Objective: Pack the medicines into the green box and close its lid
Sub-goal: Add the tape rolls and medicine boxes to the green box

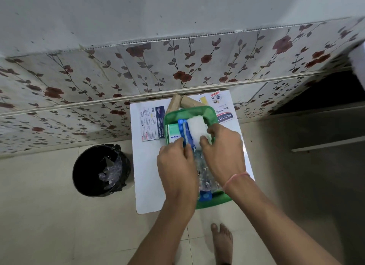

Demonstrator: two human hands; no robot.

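One green box. Two hands: left hand, right hand. Two brown rolls at far edge. One white roll. One black bin, left. One bare foot, near. One white board.

Single head-worn wide-angle view, looking steeply down and forward from above; white desk close below, tiled floor around it, floral wall ahead.

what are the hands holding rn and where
Right hand pinches the white roll at its near end; left hand touches the blue packet, grip unclear.
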